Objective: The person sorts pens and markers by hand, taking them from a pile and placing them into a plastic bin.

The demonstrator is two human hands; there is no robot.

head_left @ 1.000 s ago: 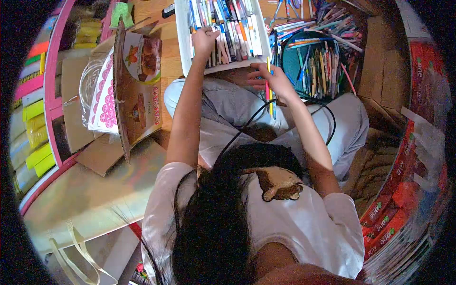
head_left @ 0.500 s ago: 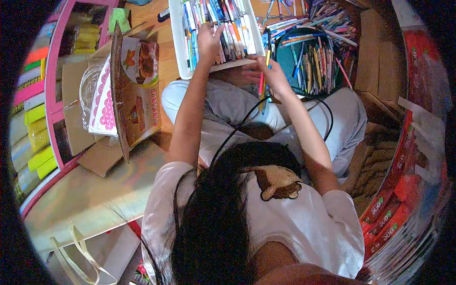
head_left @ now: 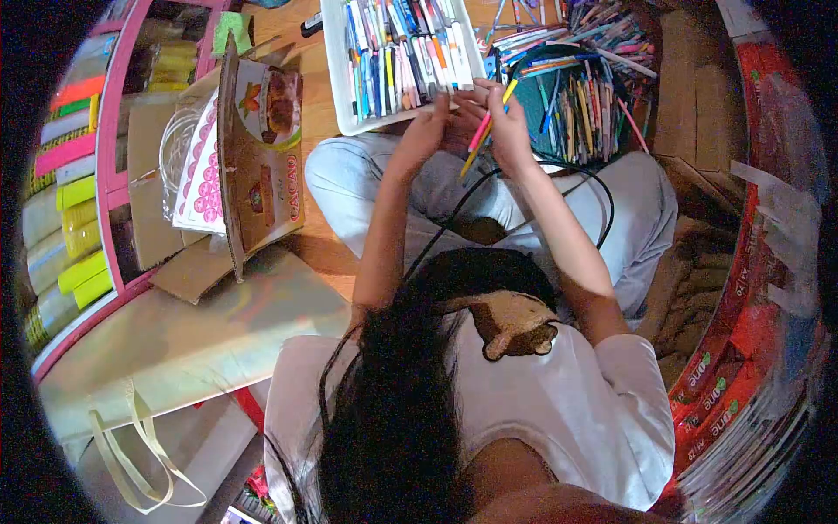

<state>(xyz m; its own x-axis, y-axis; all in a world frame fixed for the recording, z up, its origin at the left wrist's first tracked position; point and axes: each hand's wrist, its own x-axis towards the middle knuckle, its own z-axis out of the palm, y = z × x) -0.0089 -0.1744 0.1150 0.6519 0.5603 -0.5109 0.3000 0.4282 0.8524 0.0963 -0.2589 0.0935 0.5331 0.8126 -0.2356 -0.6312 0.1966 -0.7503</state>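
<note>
My right hand (head_left: 509, 131) is closed around a few slim writing sticks, among them a yellow pencil (head_left: 509, 93) and a pink one (head_left: 479, 133), held at a slant over my lap. Beside it, my left hand (head_left: 421, 144) is at the front edge of the white tray (head_left: 345, 118), thumb raised and fingers stretched toward the right hand. Rows of pens and markers (head_left: 403, 61) fill the tray. To the right of my right hand, a dark green basket (head_left: 541, 87) lies with many colored pencils (head_left: 587, 113) in it.
More pens and pencils (head_left: 611, 39) are heaped behind the basket. A black cable (head_left: 602, 196) loops across my crossed legs. An open cardboard box (head_left: 262, 205) stands at left by a pink-framed shelf (head_left: 109, 166). Red paper packs (head_left: 698, 384) are stacked at right.
My left hand has come out of the tray, back and to the right, close to my right hand. The right hand still holds the sticks, now tilted more.
</note>
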